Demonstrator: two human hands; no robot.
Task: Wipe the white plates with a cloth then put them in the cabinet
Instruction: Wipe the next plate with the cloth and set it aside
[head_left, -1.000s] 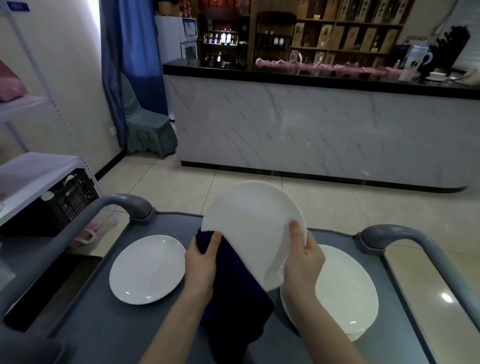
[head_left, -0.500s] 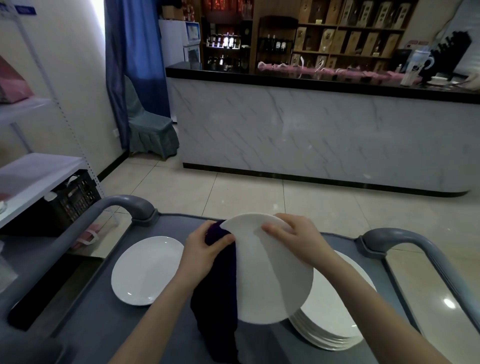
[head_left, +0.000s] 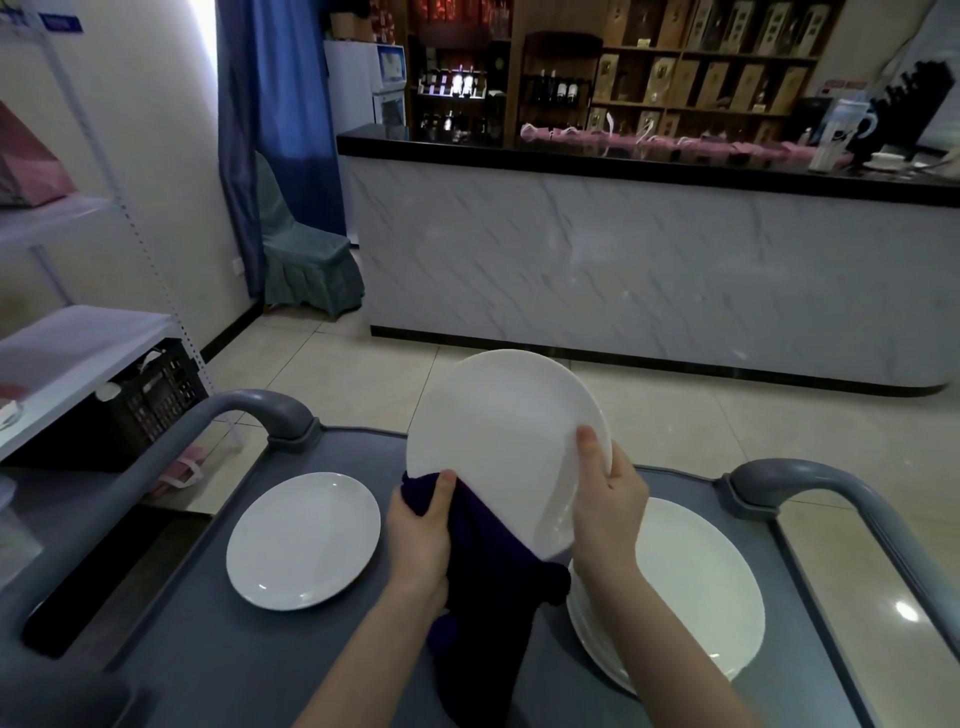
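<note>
Over the near edge of the grey cart (head_left: 208, 649) two bare forearms reach in. A dark purple cloth (head_left: 488, 597) hangs down between them toward the cart top. The left hand (head_left: 421, 540) grips the upper end of the cloth, its thumb pressing the fabric onto the lower left rim of a white plate (head_left: 504, 441). The right hand (head_left: 608, 509) holds that plate by its right rim, thumb on the face and fingers curled behind. The plate is raised off the cart and tilted nearly upright, its face toward the person, above the middle of the cart.

A stack of white plates (head_left: 701, 587) sits by the cart's right edge, partly behind the right wrist. A single white plate (head_left: 304, 540) lies flat on the left side, apart from the cloth. Curved grey handles (head_left: 249, 410) rise at the far corners. Beyond lie a tiled floor, a black crate (head_left: 150, 400) under white shelving at left, then a marble-fronted counter (head_left: 649, 270) and a covered chair (head_left: 306, 260).
</note>
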